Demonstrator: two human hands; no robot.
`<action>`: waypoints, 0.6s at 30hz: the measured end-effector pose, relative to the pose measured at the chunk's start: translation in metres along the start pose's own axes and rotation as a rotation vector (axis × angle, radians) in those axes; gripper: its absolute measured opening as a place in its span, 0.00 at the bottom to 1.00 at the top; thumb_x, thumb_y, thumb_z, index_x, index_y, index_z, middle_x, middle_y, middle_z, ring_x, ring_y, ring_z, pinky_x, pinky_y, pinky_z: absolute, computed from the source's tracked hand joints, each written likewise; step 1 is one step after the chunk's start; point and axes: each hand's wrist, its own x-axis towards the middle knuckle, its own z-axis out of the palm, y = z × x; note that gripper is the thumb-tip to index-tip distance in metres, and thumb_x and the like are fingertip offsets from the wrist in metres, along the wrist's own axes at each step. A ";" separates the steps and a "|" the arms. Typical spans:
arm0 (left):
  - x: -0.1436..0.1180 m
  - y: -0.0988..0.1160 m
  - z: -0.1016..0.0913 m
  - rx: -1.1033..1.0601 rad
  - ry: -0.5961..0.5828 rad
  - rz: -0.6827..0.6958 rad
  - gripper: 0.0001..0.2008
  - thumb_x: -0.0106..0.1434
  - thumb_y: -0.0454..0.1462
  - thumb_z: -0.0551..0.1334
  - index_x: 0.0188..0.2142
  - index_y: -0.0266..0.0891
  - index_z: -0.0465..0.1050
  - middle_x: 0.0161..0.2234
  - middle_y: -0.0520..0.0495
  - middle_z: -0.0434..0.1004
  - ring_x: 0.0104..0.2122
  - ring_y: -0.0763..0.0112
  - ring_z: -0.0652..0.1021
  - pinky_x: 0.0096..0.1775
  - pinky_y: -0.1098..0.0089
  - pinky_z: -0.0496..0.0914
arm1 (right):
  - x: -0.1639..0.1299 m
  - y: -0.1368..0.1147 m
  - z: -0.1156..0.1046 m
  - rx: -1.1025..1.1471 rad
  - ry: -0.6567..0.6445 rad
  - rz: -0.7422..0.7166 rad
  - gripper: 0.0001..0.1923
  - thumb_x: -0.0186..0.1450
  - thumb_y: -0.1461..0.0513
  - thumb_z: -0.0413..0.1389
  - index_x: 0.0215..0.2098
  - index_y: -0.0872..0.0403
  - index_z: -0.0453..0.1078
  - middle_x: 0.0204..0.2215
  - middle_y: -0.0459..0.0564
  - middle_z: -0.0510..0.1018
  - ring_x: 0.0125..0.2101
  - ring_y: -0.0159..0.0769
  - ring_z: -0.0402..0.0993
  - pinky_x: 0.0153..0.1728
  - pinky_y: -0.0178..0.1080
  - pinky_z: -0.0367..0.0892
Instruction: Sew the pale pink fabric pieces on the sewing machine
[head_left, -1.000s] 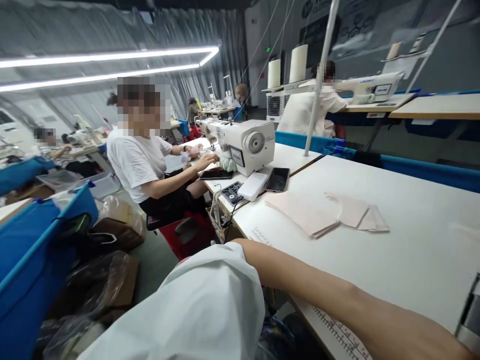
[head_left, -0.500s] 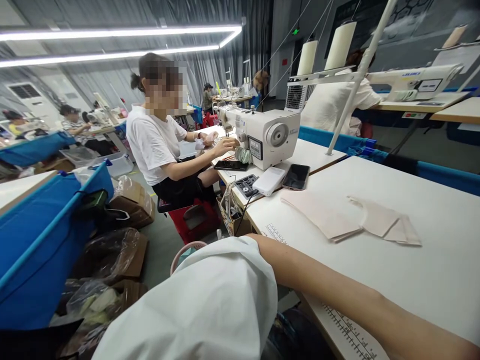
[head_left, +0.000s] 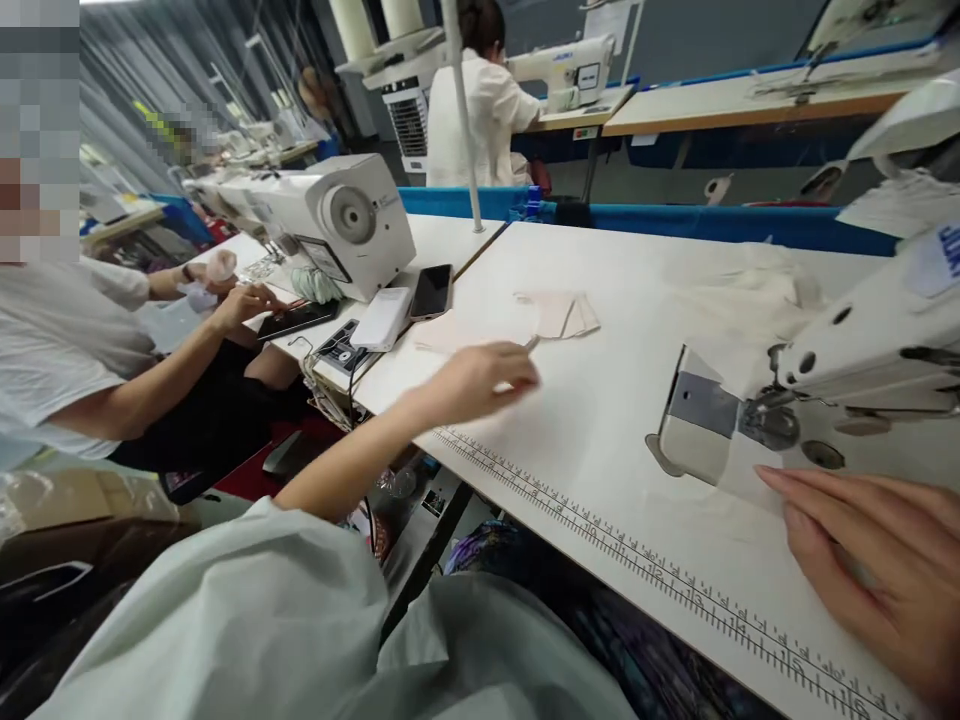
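My left hand (head_left: 484,385) hangs over the white table, slightly blurred, its fingers loosely bent with a gap below them and nothing visible in them. Just beyond it lie pale pink cut fabric pieces (head_left: 566,315), partly hidden behind the hand. At the right, my right hand (head_left: 877,560) rests low with fingers stretched out flat. Its fingertips touch a thin pale piece (head_left: 754,485) at the front of a sewing machine (head_left: 885,310). Around the needle area a grey metal plate (head_left: 703,405) shows. Off-white fabric (head_left: 757,290) lies crumpled behind the machine head.
A printed ruler (head_left: 592,525) runs along the table's front edge. To the left are a phone (head_left: 433,291), a white power bank (head_left: 382,318) and another sewing machine (head_left: 330,220), where a co-worker's hands (head_left: 247,300) work. A thread stand pole (head_left: 465,120) rises behind.
The view has swung right, bringing the near sewing machine and my right hand into sight. My left arm, earlier stretched to the right edge, now bends with its hand near the pink pieces.
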 end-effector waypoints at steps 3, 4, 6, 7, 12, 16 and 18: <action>-0.006 -0.038 -0.012 0.047 0.028 -0.145 0.09 0.68 0.36 0.56 0.38 0.35 0.75 0.38 0.42 0.77 0.38 0.67 0.76 0.41 0.67 0.71 | 0.006 -0.008 -0.002 -0.001 -0.024 -0.067 0.18 0.65 0.62 0.54 0.53 0.45 0.68 0.39 0.53 0.80 0.38 0.47 0.76 0.42 0.50 0.68; -0.005 -0.045 -0.013 0.059 0.016 -0.161 0.09 0.67 0.37 0.57 0.38 0.35 0.75 0.37 0.42 0.77 0.38 0.66 0.75 0.40 0.67 0.70 | 0.007 -0.010 -0.003 0.000 -0.027 -0.055 0.18 0.66 0.62 0.53 0.54 0.46 0.67 0.39 0.53 0.80 0.38 0.46 0.75 0.41 0.50 0.68; -0.001 -0.054 -0.014 0.079 -0.013 -0.189 0.09 0.64 0.39 0.60 0.36 0.36 0.75 0.36 0.43 0.76 0.37 0.65 0.75 0.38 0.68 0.69 | 0.008 -0.012 -0.006 0.002 -0.018 -0.035 0.18 0.67 0.62 0.51 0.54 0.45 0.67 0.38 0.52 0.80 0.37 0.45 0.75 0.39 0.49 0.67; 0.001 -0.055 -0.014 0.090 -0.025 -0.201 0.08 0.63 0.39 0.61 0.35 0.36 0.75 0.34 0.44 0.77 0.36 0.65 0.75 0.37 0.69 0.68 | 0.007 -0.012 -0.007 -0.006 -0.007 -0.030 0.17 0.67 0.62 0.52 0.53 0.45 0.67 0.37 0.51 0.80 0.36 0.44 0.75 0.37 0.49 0.67; 0.008 -0.059 -0.014 0.097 -0.044 -0.246 0.10 0.63 0.37 0.58 0.31 0.37 0.76 0.31 0.45 0.78 0.30 0.68 0.76 0.31 0.72 0.66 | 0.008 -0.010 -0.006 -0.042 0.023 -0.029 0.12 0.68 0.61 0.49 0.48 0.46 0.69 0.35 0.50 0.80 0.34 0.42 0.76 0.33 0.46 0.67; 0.007 -0.065 -0.020 -0.008 -0.071 -0.319 0.09 0.62 0.38 0.60 0.32 0.36 0.77 0.31 0.46 0.80 0.28 0.70 0.76 0.28 0.74 0.66 | 0.010 -0.014 -0.011 -0.054 -0.002 -0.050 0.12 0.68 0.63 0.48 0.49 0.49 0.67 0.36 0.52 0.79 0.35 0.42 0.75 0.34 0.46 0.66; 0.006 -0.067 -0.024 -0.088 -0.075 -0.357 0.11 0.64 0.39 0.59 0.34 0.35 0.77 0.31 0.48 0.79 0.28 0.72 0.76 0.28 0.76 0.66 | 0.012 -0.016 -0.014 -0.052 -0.018 -0.084 0.12 0.69 0.64 0.48 0.49 0.51 0.67 0.37 0.53 0.80 0.36 0.44 0.75 0.36 0.47 0.65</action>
